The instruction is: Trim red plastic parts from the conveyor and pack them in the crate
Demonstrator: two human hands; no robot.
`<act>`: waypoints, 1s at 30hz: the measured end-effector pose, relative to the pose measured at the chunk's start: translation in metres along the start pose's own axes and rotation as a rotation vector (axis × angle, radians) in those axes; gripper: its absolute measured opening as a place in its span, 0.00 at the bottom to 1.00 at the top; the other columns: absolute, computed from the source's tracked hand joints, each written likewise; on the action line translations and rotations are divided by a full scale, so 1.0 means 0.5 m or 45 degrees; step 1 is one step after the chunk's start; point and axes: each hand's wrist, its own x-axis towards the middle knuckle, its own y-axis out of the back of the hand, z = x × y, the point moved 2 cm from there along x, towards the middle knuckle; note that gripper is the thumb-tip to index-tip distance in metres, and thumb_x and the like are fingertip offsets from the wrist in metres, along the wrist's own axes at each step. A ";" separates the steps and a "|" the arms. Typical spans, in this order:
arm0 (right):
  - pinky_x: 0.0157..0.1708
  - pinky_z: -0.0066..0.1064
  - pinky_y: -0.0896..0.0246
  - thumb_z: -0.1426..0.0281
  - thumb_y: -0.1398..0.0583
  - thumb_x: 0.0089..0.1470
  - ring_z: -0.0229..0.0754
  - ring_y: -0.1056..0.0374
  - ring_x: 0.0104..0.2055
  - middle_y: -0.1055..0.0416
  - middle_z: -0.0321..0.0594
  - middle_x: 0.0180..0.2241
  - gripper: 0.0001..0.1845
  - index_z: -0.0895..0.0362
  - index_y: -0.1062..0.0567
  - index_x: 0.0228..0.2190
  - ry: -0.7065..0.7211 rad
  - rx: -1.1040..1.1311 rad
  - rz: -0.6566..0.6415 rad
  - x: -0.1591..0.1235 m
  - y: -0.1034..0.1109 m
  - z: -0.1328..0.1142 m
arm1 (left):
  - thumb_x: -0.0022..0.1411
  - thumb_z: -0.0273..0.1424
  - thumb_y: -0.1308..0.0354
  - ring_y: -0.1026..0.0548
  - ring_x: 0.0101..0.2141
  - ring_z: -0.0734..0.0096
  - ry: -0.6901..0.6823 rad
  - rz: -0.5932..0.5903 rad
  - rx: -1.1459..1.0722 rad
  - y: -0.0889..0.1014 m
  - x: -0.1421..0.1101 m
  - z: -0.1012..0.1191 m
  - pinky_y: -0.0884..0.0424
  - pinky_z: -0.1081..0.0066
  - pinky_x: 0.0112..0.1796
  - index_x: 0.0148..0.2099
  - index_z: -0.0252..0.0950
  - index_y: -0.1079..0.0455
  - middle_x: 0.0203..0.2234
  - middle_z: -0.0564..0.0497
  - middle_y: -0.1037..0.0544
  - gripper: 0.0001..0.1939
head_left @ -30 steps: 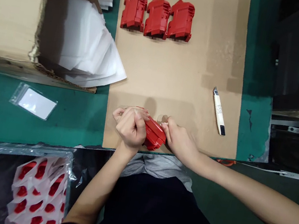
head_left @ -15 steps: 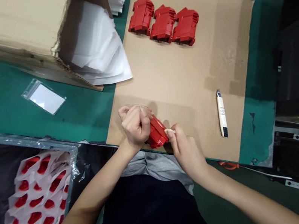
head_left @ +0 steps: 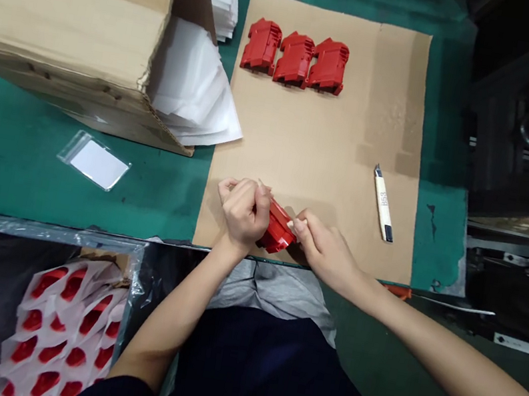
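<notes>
Little changes over the last second: the left hand and right hand stay closed on one red plastic housing, and mainly the view shifts; the left hand's fingers wrap its left end, while the right fingertips press its right end; the grasp is firm and two-handed; the housing sits over the near edge of a kraft cardboard sheet; contact with the sheet cannot be told; count: three more red housings in a row near the far edge; one utility knife; one clear zip bag holding a white card; one cardboard carton; paper-wrapped red parts at lower left, too overlapped to count.
</notes>
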 end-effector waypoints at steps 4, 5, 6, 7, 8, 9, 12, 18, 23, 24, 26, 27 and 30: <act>0.25 0.29 0.52 0.57 0.60 0.66 0.43 0.31 0.25 0.26 0.37 0.26 0.20 0.53 0.36 0.35 0.088 -0.050 -0.051 0.007 -0.001 0.005 | 0.71 0.28 0.59 0.23 0.25 0.70 0.040 -0.009 0.012 -0.001 -0.001 0.000 0.39 0.59 0.41 0.24 0.40 0.36 0.19 0.53 0.22 0.22; 0.25 0.29 0.52 0.57 0.60 0.67 0.43 0.31 0.25 0.25 0.38 0.26 0.20 0.53 0.35 0.35 0.109 -0.086 -0.049 0.008 -0.001 0.006 | 0.71 0.29 0.60 0.23 0.25 0.70 0.047 -0.002 0.014 -0.002 -0.002 0.001 0.39 0.59 0.41 0.23 0.40 0.36 0.19 0.53 0.22 0.23; 0.25 0.29 0.52 0.57 0.60 0.67 0.43 0.30 0.26 0.25 0.38 0.27 0.21 0.54 0.35 0.36 0.129 -0.115 -0.042 0.008 -0.002 0.006 | 0.71 0.29 0.59 0.23 0.25 0.70 0.050 0.003 0.017 -0.002 -0.002 0.001 0.39 0.59 0.41 0.23 0.40 0.36 0.19 0.53 0.22 0.22; 0.25 0.29 0.53 0.57 0.61 0.67 0.43 0.30 0.26 0.25 0.39 0.27 0.22 0.54 0.35 0.36 0.145 -0.140 -0.029 0.007 -0.002 0.007 | 0.71 0.29 0.59 0.23 0.25 0.70 0.050 0.006 0.020 -0.002 -0.002 0.001 0.39 0.59 0.41 0.23 0.40 0.37 0.19 0.53 0.22 0.22; 0.25 0.29 0.53 0.56 0.62 0.67 0.43 0.30 0.25 0.25 0.39 0.26 0.23 0.54 0.34 0.37 0.156 -0.165 -0.012 0.006 -0.002 0.007 | 0.71 0.29 0.59 0.23 0.25 0.70 0.047 0.008 0.021 -0.002 -0.002 0.001 0.39 0.59 0.41 0.23 0.40 0.37 0.19 0.54 0.22 0.22; 0.25 0.29 0.53 0.56 0.64 0.67 0.43 0.30 0.25 0.26 0.39 0.25 0.25 0.54 0.34 0.37 0.168 -0.189 0.000 0.005 -0.002 0.007 | 0.71 0.28 0.59 0.23 0.25 0.71 0.043 0.006 0.022 -0.002 -0.003 0.000 0.39 0.59 0.41 0.23 0.40 0.37 0.19 0.54 0.22 0.22; 0.23 0.29 0.55 0.54 0.66 0.67 0.43 0.30 0.23 0.27 0.40 0.22 0.29 0.55 0.33 0.37 0.219 -0.287 0.009 0.006 -0.004 0.005 | 0.70 0.28 0.59 0.23 0.25 0.71 0.040 -0.004 0.022 -0.003 -0.003 -0.001 0.39 0.59 0.41 0.24 0.40 0.37 0.19 0.54 0.22 0.22; 0.23 0.29 0.56 0.53 0.69 0.67 0.42 0.31 0.23 0.28 0.41 0.22 0.33 0.56 0.32 0.36 0.241 -0.385 0.050 0.007 -0.004 0.004 | 0.70 0.27 0.58 0.23 0.24 0.71 0.023 0.015 0.008 -0.002 -0.004 -0.002 0.40 0.59 0.40 0.24 0.40 0.37 0.19 0.55 0.22 0.21; 0.22 0.30 0.58 0.52 0.70 0.66 0.43 0.31 0.23 0.28 0.42 0.21 0.35 0.56 0.32 0.35 0.280 -0.453 0.049 0.010 -0.004 0.002 | 0.70 0.26 0.57 0.23 0.25 0.71 0.023 0.005 0.024 -0.001 -0.004 -0.001 0.40 0.60 0.40 0.25 0.39 0.36 0.20 0.54 0.22 0.20; 0.22 0.30 0.58 0.52 0.70 0.66 0.42 0.31 0.22 0.28 0.41 0.21 0.35 0.56 0.31 0.35 0.288 -0.463 0.066 0.010 -0.004 0.001 | 0.69 0.26 0.57 0.23 0.25 0.72 0.019 0.016 0.018 -0.001 -0.004 0.000 0.41 0.60 0.40 0.24 0.39 0.36 0.20 0.54 0.22 0.20; 0.22 0.29 0.58 0.53 0.71 0.67 0.41 0.32 0.22 0.29 0.41 0.20 0.35 0.56 0.31 0.34 0.303 -0.485 0.117 0.008 -0.003 0.000 | 0.69 0.25 0.57 0.23 0.25 0.72 0.009 0.027 0.004 0.000 -0.004 0.001 0.41 0.60 0.40 0.24 0.39 0.37 0.19 0.54 0.22 0.20; 0.21 0.29 0.58 0.53 0.70 0.67 0.40 0.32 0.21 0.29 0.41 0.20 0.36 0.56 0.31 0.33 0.311 -0.502 0.140 0.007 -0.002 0.000 | 0.69 0.25 0.57 0.23 0.24 0.72 0.005 0.024 -0.002 -0.001 -0.004 0.001 0.41 0.60 0.40 0.24 0.39 0.37 0.19 0.55 0.22 0.20; 0.20 0.29 0.61 0.52 0.69 0.67 0.39 0.34 0.19 0.29 0.40 0.19 0.35 0.55 0.31 0.31 0.359 -0.541 0.170 0.004 -0.004 0.001 | 0.69 0.25 0.56 0.24 0.24 0.72 0.004 0.028 -0.010 -0.002 -0.004 0.000 0.41 0.60 0.39 0.24 0.39 0.36 0.19 0.55 0.23 0.20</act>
